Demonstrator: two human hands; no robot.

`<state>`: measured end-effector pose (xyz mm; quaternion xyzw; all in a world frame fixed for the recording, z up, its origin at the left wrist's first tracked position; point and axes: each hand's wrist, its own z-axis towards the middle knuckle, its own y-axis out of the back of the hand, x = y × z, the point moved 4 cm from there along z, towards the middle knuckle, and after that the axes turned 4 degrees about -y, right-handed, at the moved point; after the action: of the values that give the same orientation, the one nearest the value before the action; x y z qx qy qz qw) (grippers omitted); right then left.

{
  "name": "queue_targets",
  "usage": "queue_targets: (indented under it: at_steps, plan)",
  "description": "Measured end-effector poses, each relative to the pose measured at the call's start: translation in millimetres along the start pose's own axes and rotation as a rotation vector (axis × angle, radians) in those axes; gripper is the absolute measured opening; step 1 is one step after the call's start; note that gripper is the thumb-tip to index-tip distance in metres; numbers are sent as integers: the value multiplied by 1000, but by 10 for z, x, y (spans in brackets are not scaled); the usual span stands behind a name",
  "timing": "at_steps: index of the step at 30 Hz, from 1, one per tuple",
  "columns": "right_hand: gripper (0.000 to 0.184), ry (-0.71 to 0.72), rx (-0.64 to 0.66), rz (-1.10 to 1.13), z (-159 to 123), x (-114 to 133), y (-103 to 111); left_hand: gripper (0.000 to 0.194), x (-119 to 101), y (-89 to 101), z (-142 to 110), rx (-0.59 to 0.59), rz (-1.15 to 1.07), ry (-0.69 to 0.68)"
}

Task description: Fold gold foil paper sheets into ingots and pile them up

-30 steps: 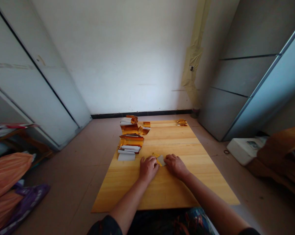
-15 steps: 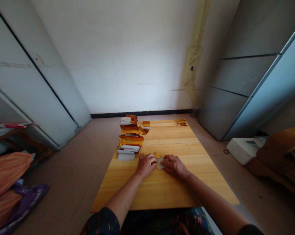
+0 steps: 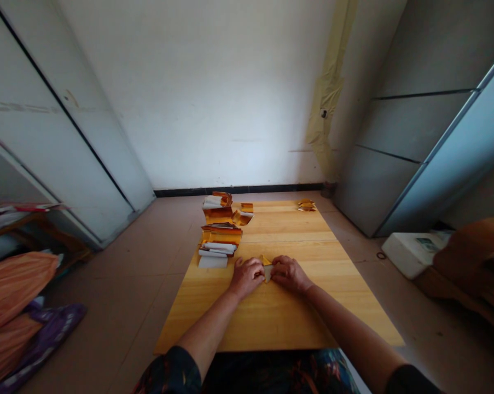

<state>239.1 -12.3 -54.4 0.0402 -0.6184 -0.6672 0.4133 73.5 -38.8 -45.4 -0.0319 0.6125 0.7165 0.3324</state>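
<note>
Between my two hands lies a small sheet of gold foil paper (image 3: 267, 272), grey-white side up, with a folded golden point at its far end. My left hand (image 3: 248, 275) has its curled fingers closed on the sheet's left edge. On the other edge, my right hand (image 3: 290, 274) presses with bent fingers drawn together. Both hands rest on the wooden table (image 3: 279, 317) and cover much of the sheet. To the left of them sits a stack of gold and white paper sheets (image 3: 221, 236).
Farther back on the table are more gold sheets (image 3: 217, 215) and a curled paper bundle (image 3: 217, 201). Small folded gold pieces (image 3: 306, 205) lie at the far right corner. A fridge (image 3: 411, 126) and a white box (image 3: 411, 254) stand right of the table.
My right hand has shifted slightly inward over the sheet, so less of its grey-white face shows between my hands. The whole view has moved a little.
</note>
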Motion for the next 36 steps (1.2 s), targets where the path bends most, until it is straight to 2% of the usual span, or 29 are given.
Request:
queue_targets:
  at_steps: [7, 16, 30, 36]
  plan:
    - [7, -87, 52, -37, 118, 28, -4, 3, 13, -4, 2, 7, -16, 10]
    - [10, -127, 78, -132, 154, 82, -1, 5, 33, -17, 0, 17, -14, 9]
    - [12, -110, 4, -42, 164, 73, -29, 4, 30, -4, -6, 41, -29, 13]
    - [11, -120, 27, -42, 198, 47, -52, 4, 31, -10, -9, 37, -31, 10]
